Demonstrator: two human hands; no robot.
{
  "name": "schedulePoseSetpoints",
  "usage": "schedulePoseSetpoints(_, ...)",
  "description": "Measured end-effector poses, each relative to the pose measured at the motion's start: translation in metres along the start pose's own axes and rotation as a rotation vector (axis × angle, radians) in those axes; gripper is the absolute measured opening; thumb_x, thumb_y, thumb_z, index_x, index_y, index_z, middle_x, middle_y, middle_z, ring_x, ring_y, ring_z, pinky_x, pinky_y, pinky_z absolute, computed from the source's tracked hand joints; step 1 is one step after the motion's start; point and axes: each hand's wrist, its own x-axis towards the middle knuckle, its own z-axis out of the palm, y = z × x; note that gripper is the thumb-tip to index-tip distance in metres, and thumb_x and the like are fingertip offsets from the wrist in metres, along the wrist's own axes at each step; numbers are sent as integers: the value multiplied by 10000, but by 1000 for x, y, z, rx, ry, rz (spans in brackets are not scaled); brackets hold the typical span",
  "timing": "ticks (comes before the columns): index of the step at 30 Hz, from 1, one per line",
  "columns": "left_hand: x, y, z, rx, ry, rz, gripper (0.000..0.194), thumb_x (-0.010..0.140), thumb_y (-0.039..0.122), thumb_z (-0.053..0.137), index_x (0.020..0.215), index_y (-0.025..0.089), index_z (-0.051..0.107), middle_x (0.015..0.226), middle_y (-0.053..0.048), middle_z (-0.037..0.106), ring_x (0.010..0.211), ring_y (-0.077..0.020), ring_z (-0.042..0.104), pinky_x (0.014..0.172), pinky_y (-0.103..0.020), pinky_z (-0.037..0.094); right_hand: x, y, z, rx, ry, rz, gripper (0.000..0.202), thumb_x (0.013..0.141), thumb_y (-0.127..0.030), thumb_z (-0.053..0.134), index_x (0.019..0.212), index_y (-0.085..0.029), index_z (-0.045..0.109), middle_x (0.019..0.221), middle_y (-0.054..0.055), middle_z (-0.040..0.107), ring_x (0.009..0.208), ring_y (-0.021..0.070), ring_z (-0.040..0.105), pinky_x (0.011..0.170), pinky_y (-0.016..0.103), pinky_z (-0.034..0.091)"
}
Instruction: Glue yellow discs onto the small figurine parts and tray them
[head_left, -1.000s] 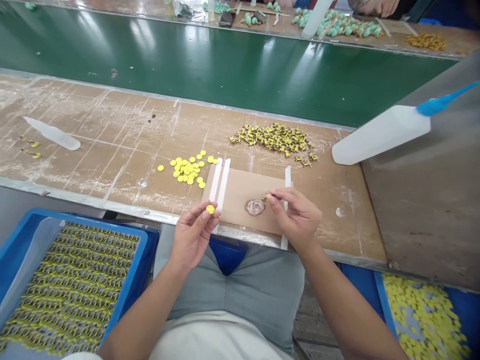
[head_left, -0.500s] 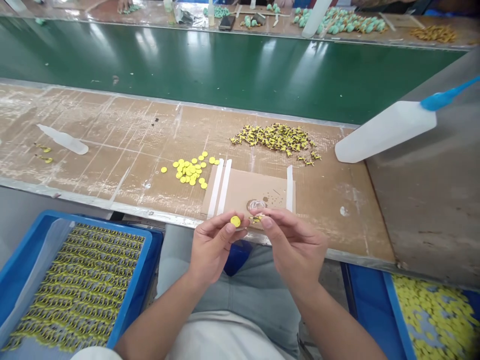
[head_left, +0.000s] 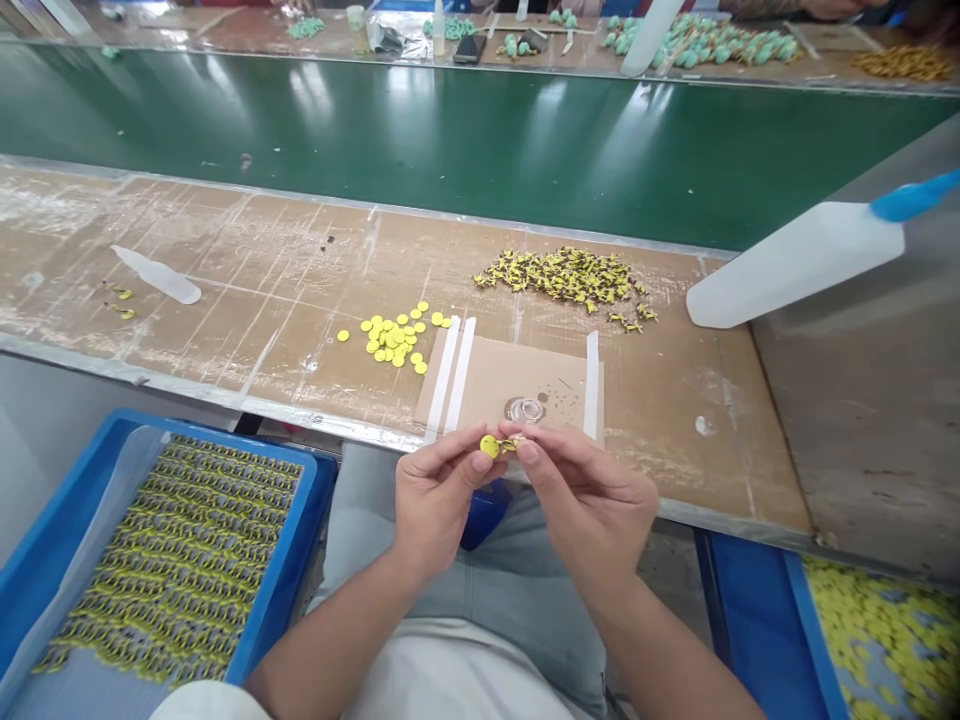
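Note:
Between the thumb and fingers of my left hand [head_left: 439,495] is a round yellow disc [head_left: 489,446]. My right hand [head_left: 592,495] pinches a small yellow-and-dark piece [head_left: 510,444], whose end meets the disc's edge. Both hands are over the table's front edge, just below a cardboard sheet [head_left: 491,375] with white tape strips and a ring-shaped whitish smear [head_left: 523,409]. Loose yellow discs [head_left: 394,338] lie left of the sheet. Behind it is a heap of small yellow-and-dark pieces [head_left: 566,277].
A white bottle with a blue tip [head_left: 795,265] leans at the right by a metal panel. Blue trays of yellow parts [head_left: 307,500] [head_left: 817,640] flank my legs. Beyond the table runs a green belt [head_left: 450,140]; people's hands show at the far bench.
The disc and the small piece have come together; a gap separated them before. My left hand has moved toward my right hand, and the whole view has shifted slightly.

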Motion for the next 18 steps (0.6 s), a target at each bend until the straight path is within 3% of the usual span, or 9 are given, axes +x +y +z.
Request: schedulePoseSetpoints(18, -2, -1, -1, 52, -1, 30, 225, 734, 275, 862, 951, 250, 808, 985, -71, 783, 919, -231, 746, 832, -326, 639, -2, 1, 0, -64, 14, -42, 149, 885, -140, 739, 989, -237, 783, 987, 65, 741, 847, 243, 735, 730, 354, 671)
